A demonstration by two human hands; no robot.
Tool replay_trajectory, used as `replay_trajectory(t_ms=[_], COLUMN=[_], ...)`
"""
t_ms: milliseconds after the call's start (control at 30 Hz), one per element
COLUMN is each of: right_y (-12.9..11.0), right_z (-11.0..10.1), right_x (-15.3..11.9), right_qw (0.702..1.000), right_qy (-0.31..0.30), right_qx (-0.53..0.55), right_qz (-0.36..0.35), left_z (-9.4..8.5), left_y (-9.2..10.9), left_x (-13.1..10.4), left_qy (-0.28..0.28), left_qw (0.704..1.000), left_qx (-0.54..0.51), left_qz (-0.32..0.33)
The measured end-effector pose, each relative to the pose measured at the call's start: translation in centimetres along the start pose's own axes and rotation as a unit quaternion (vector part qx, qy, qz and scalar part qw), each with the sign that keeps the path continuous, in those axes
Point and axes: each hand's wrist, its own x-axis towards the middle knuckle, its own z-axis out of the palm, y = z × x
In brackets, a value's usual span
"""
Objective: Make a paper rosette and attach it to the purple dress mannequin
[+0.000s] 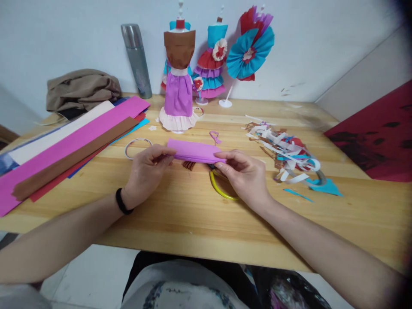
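Note:
A folded strip of purple crepe paper (195,150) is stretched level between my two hands, just above the table. My left hand (149,169) pinches its left end, thumb below and fingers above. The right end is gripped by my right hand (246,176) in the same way. Scissors with a yellow handle (222,189) lie under and beside my right hand, their blades mostly hidden. A small pleated brown piece (188,165) pokes out below the paper. Behind it stands a dress form (178,90) in a brown top, purple skirt and pale ruffle.
Long crepe paper sheets (80,133) lie stacked at the left, near a grey bottle (137,62) and a brown cloth (82,90). Paper scraps (286,150) are heaped at the right. Two more dressed forms stand at the back, one with a large blue rosette (251,53). A tape roll (138,140) lies by my left hand.

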Motion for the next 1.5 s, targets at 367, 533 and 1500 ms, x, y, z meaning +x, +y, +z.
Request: replay_trajectory(t_ms=[367,533,1500], right_y=[0.8,0.5,-0.5], right_z=[0.0,0.0,0.0], right_x=[0.0,0.0,0.1], right_qw=[0.998,0.997,0.985], right_qy=[-0.022,-0.022,0.0], right_qx=[-0.053,-0.068,0.146], right_qz=[-0.031,-0.04,0.094], left_z=[0.1,0.1,0.0], left_y=[-0.1,-0.3,0.7], left_x=[0.0,0.0,0.4], left_qy=[-0.005,-0.009,-0.008], left_qw=[1.0,1.0,0.988], left_qx=[0.028,0.019,-0.12], left_qz=[0.011,-0.004,-0.097])
